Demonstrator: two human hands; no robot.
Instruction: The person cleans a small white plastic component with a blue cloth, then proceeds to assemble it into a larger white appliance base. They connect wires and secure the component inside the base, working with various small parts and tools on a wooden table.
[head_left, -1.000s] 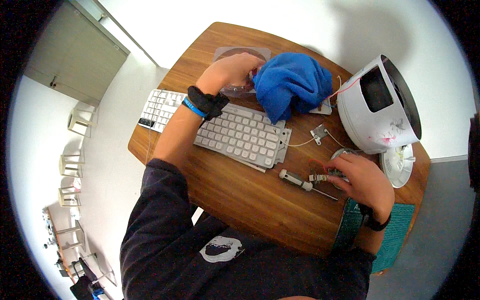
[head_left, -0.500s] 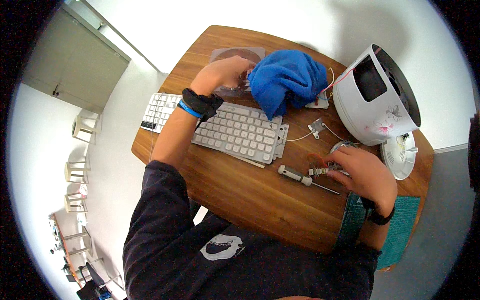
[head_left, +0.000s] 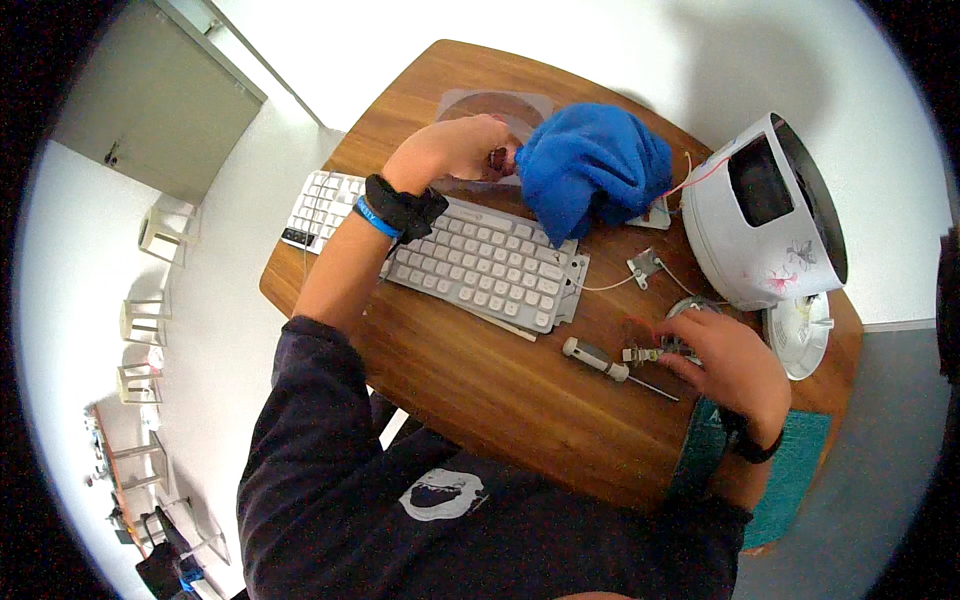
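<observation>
White keyboard: at the left edge of the tabletop, partly behind the left arm; an outward knock might push it past that edge.
Left hand: toward the far-left edge, fingers curled beside a dark red object; whether its grip holds that object, I cannot tell.
Grey-framed keyboard: slanting across the middle; bare wood between it and the near edge gives room for moving.
Blue cloth: heaped near the far edge, just beside the left hand; tugging it might drag whatever lies under it, or strain the red wire at its right.
Screwdriver: right of the middle, shaft pointing at the near-right corner; a brush from the right wrist could set it rolling toward the near edge.
Connector piece: at the right hand's fingertips, toward the right edge; its thin leads could snag or pull loose if lifted quickly.
Right hand: finger and thumb bent around small parts; I cannot tell whether its grip is closed on them.
White housing: by the far-right edge, leaving little room beyond the right hand.
Green mat: at the near-right corner, under the right forearm.
Round cover: along the right edge; an elbow swung outward could tip it off.
</observation>
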